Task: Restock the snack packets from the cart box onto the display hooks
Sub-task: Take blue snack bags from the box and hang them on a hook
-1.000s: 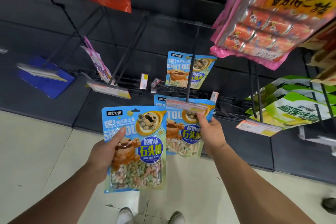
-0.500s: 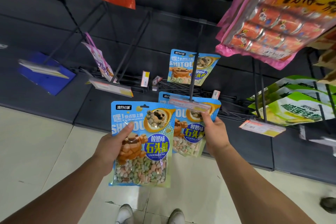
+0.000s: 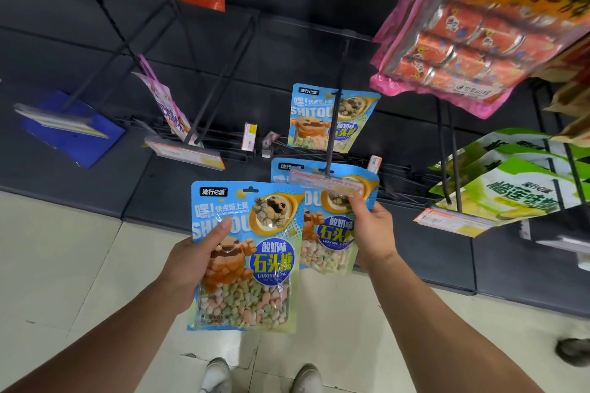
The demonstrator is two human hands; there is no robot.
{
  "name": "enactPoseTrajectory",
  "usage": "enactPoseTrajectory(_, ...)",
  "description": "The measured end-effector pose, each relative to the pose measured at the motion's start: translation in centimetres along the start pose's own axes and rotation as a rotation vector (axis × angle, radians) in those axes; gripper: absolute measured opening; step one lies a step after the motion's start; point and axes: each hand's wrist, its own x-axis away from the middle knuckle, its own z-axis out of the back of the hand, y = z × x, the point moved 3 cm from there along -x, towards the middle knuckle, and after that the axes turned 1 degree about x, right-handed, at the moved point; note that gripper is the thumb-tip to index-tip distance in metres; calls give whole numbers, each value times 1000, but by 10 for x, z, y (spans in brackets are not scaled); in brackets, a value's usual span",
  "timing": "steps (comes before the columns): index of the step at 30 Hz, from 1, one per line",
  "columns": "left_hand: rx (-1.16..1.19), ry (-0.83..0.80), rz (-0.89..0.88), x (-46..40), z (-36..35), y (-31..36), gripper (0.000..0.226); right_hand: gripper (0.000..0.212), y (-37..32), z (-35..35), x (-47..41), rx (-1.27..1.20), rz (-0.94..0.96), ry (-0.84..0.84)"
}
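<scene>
The left hand (image 3: 188,260) has raised its gripped blue candy packet (image 3: 244,257) while the right hand (image 3: 372,234) still pinches another packet (image 3: 325,233) at the display hook (image 3: 332,124), not yet hung.

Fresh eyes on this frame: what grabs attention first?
The bright blue candy packet gripped by the left hand, front and centre over the pale floor. Just right of it, the right hand holds a matching packet up at the tip of a display hook, under its price tag, with a third one hanging farther back. At upper right, a big pink-edged bag looms close to the camera.
</scene>
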Motion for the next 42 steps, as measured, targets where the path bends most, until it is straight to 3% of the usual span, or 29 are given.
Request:
enactPoseTrajectory(10, -34, -12, -6, -2, -3, 1, 60, 19, -4, -4, -16, 140, 11, 68)
enactPoseTrajectory(11, -44, -22, -10, -2, -5, 2, 59, 28, -4, -5, -24, 207, 9, 84)
enactPoseTrajectory(14, -81, -29, -15, -4, -11, 4, 54, 84, -3, -3, -34, 374, -31, 159)
enactPoseTrajectory(15, -109, -24, -20, -4, -14, 5, 53, 87, -2, 1, -31, 379, -27, 209)
enactPoseTrajectory(17, -174, -23, -37, -4, -21, 5, 51, 61, 10, 12, -19, 348, -46, 213)
enactPoseTrajectory(19, -227, -48, -59, -7, -29, 5, 45, 37, 32, 11, -5, 257, -140, -82)
enactPoseTrajectory(21, -242, -79, -103, -13, -37, 7, 36, 39, 42, 8, 5, 158, -205, -318)
enactPoseTrajectory(24, -180, -112, -140, -21, -51, 11, 23, 46, 36, 11, 0, -60, -200, -407)
enactPoseTrajectory(26, -205, -118, -165, -24, -60, 15, 22, 42, 31, 11, 0, -114, -195, -425)
enactPoseTrajectory(30, -323, -105, -179, -30, -74, 25, 37, 16, 25, 13, -3, -43, -129, -284)
enactPoseTrajectory(33, -164, -198, -196, -31, -79, 32, 48, 19, 14, 16, -6, -59, -110, -250)
enactPoseTrajectory(36, 93, -286, -200, -33, -81, 45, 22, 23, 9, 18, -7, -40, -79, -294)
enactPoseTrajectory(42, 188, -359, -220, -32, -81, 60, 14, 40, 7, 21, -3, -72, -42, -340)
